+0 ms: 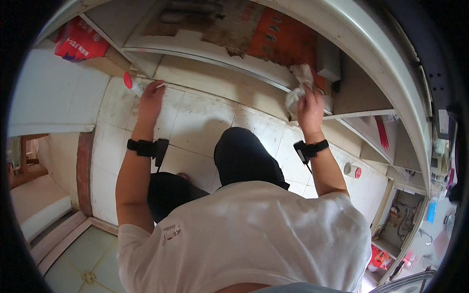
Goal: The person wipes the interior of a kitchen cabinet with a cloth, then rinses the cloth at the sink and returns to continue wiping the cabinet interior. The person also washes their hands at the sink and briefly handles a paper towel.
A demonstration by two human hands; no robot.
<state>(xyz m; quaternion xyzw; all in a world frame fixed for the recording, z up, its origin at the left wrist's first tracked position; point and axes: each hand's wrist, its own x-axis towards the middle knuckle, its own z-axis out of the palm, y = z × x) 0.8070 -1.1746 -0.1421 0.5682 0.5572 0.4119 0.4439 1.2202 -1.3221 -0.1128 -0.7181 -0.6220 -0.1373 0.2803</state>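
My right hand (311, 110) grips a crumpled white cloth (294, 100) at the front edge of a low cabinet shelf (205, 58). Part of the cloth rises above my fingers, against the worn orange cardboard (282, 34) lining the shelf. On the left, my left hand (152, 100) hangs over the floor tiles with its fingers bent. A small white sliver shows at its fingertips, and whether they hold it is unclear. Just beside that hand is a white container with a red lid (128, 80), partly hidden by the hand.
A red plastic package (82, 40) sits in the left compartment. Another red-and-white container (352, 170) lies on the floor at right. Pipes show inside an open cabinet (399, 216). The curved countertop edge (370, 40) overhangs my right arm. A brown door frame (85, 172) stands at left.
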